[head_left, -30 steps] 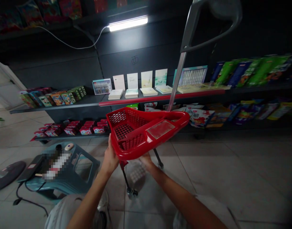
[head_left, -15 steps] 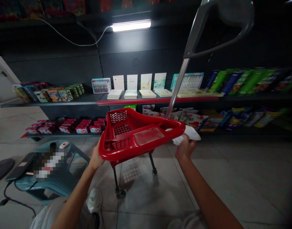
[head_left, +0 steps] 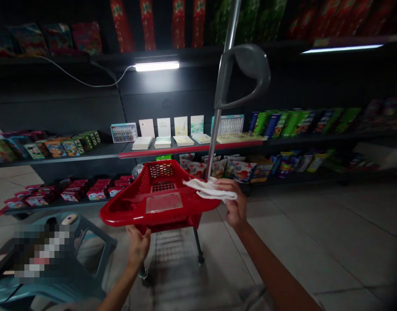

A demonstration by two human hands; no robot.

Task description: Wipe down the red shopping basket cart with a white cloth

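Partly, a white folded cloth and the right hand hide the near right rim of the red plastic shopping cart at the centre of the frame. Pixelation covers the items on the blue-grey plastic stool, lower left, and the frame's left edge cuts the stool off. The right arm reaches up from the lower right corner, its fingers closed on the cloth, which lies against the rim. The left hand, left of bottom centre, is raised beneath the near rim; its fingertips are obscured, so I cannot tell how tightly they close. Inside the cart's basket, perforated red walls surround a dark grid bottom.
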